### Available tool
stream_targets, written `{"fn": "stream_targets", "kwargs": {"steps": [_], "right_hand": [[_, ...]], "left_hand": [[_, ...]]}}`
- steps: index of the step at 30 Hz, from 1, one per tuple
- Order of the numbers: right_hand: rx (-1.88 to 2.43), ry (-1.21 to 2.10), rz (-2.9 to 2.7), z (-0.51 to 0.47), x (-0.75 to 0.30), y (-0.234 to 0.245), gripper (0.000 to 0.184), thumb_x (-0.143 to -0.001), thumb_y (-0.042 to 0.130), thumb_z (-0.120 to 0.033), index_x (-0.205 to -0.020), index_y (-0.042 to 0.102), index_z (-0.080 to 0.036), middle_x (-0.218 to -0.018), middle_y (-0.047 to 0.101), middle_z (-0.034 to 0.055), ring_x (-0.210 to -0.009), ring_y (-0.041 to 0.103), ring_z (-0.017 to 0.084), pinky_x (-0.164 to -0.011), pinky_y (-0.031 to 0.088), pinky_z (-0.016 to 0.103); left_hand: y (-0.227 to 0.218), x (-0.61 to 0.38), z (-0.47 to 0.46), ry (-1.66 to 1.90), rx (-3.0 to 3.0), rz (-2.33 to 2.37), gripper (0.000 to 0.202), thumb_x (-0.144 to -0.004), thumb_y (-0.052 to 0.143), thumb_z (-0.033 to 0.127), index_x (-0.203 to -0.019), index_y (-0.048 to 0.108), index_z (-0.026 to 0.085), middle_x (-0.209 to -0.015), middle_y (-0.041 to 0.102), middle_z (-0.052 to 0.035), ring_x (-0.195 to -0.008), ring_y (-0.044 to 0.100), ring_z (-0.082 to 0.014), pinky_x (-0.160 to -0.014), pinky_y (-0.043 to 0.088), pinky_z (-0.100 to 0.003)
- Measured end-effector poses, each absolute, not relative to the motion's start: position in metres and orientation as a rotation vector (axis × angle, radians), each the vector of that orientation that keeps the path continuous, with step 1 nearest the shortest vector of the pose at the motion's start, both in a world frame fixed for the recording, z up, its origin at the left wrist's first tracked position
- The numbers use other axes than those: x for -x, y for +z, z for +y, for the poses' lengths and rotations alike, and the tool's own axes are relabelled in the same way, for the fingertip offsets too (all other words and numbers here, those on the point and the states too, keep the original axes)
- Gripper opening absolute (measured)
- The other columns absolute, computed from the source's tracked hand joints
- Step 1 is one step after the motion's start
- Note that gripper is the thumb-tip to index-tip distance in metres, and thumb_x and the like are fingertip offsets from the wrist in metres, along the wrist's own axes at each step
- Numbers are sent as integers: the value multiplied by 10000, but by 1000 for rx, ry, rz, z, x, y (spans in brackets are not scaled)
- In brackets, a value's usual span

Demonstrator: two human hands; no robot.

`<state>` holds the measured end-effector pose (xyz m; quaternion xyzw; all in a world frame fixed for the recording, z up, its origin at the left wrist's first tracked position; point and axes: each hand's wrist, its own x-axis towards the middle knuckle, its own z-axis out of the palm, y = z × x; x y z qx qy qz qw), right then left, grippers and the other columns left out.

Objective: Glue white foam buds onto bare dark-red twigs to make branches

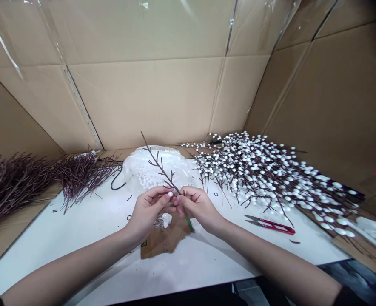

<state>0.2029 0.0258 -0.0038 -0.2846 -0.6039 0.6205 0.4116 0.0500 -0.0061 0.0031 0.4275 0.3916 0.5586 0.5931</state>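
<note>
My left hand [148,209] pinches a small white bead [170,194] between thumb and forefinger. It holds the bead against a bare dark-brown branch [158,165]. My right hand [197,207] is closed round the lower stem of that branch, which rises up and to the left over the table. Both hands meet above a piece of brown cardboard [162,240] on the white table [79,225]. A small clump of white stuff [165,219] lies just under my left hand.
A clear plastic bag of white beads [149,172] sits behind the hands. Finished branches with white buds [271,174] are heaped on the right, bare brown branches [31,178] on the left. Red snips [271,225] lie right of my right hand. Cardboard walls [162,97] surround the table.
</note>
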Motion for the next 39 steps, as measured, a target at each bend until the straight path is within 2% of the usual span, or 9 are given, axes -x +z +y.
{"fn": "stream_targets", "kwargs": {"steps": [6, 13, 28, 34, 39], "right_hand": [[698, 1517, -1551, 26, -203, -3, 199, -797, 547, -279, -627, 526, -177, -458, 542, -36, -410, 423, 77, -403, 272, 191], [731, 1349, -1646, 23, -204, -1, 283, -785, 535, -224, -537, 401, -193, -462, 502, -40, -459, 416, 83, -476, 317, 209], [753, 1291, -1723, 23, -204, 1, 280, -783, 514, -193, -507, 470, -176, -473, 483, -32, -475, 393, 87, -483, 297, 212], [745, 1289, -1726, 22, -203, 1, 305, -803, 520, -224, -506, 476, -174, -487, 483, -29, -491, 397, 90, -497, 300, 218], [734, 1312, -1720, 22, -204, 2, 311, -813, 523, -236, -513, 468, -174, -488, 484, -29, -490, 396, 90, -494, 297, 219]], "left_hand": [[2, -50, -7, 1305, -1006, 934, 177, -723, 706, 277, -856, 667, 168, -968, 676, -39, -786, 658, -148, -690, 585, -280], [-3, -49, -9, 1311, -1041, 948, 151, -724, 712, 262, -839, 667, 175, -874, 684, -17, -822, 662, -147, -714, 587, -260], [-5, -47, -10, 1349, -1158, 1017, 128, -709, 721, 268, -795, 715, 173, -867, 685, -26, -821, 666, -164, -742, 595, -288], [-6, -46, -9, 1353, -1144, 1053, 158, -696, 727, 285, -791, 716, 160, -868, 713, -46, -800, 676, -183, -755, 595, -334], [-7, -46, -8, 1356, -1147, 1039, 135, -701, 726, 270, -792, 724, 171, -861, 716, -35, -798, 678, -174, -759, 592, -315]]}}
